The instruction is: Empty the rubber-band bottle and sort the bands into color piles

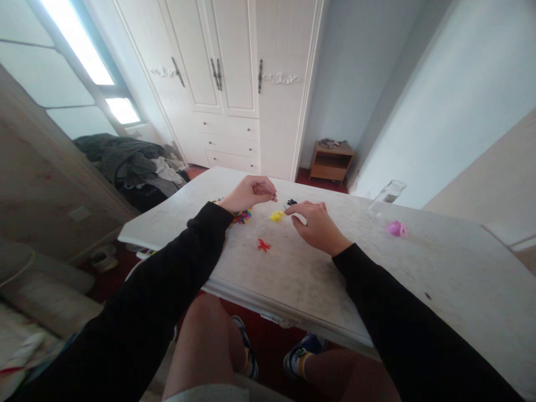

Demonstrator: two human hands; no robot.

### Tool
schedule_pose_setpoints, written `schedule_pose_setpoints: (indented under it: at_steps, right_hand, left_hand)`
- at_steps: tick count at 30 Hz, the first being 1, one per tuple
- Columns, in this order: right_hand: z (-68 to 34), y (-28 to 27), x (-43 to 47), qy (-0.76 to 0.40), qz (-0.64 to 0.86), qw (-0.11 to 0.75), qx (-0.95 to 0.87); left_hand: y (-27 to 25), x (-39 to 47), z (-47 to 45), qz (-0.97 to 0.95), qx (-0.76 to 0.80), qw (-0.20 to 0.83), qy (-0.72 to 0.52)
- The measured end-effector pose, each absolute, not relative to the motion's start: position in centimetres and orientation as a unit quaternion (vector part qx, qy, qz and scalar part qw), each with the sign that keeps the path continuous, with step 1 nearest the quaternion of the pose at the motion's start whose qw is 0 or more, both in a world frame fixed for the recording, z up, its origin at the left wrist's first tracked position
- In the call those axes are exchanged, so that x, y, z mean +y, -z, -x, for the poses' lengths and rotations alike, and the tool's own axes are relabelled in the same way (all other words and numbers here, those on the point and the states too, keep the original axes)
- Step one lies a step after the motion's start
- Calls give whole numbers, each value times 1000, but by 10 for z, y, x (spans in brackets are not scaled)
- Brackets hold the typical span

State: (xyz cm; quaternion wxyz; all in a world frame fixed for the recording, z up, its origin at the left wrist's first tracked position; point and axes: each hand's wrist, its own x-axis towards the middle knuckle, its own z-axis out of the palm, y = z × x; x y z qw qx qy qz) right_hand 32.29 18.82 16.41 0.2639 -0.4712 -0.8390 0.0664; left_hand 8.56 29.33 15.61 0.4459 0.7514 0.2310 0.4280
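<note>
My left hand [252, 191] is held over the white table [301, 285], its thumb and fingers pinched on a small dark piece, too small to make out fully. My right hand [319, 226] is open, thumb and forefinger apart, its fingertips close beside a small yellow pile [277, 216] of thin, band-like pieces. Behind it sits a little black pile [292, 202]. Nearer to me lies a red pile [263, 245]. A mixed-colour heap [242, 217] is partly hidden by my left wrist.
To the right, a clear glass bottle [387, 195] and a pink crumpled item [396, 228] are on the table. A white wardrobe [226, 84] and a small wooden nightstand [332, 162] stand beyond it. Dark clothes [129, 164] are heaped at the left.
</note>
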Motion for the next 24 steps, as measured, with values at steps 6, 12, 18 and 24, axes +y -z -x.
schedule_pose_setpoints:
  at_steps: [6,12,18,24]
  right_hand:
    - [-353,-175,204,-89,523,224,-817]
    - [-357,-179,203,-89,535,132,-830]
    - [-353,-182,199,-87,537,93,-834]
    - [-355,-173,203,-85,531,123,-834]
  left_hand:
    - [-153,297,-84,-767,260,416,-413]
    - [-153,299,-83,-777,263,403,-406]
    - [-154,298,-83,-779,272,396,-403]
    - [-154,299,-83,-781,275,392,-401]
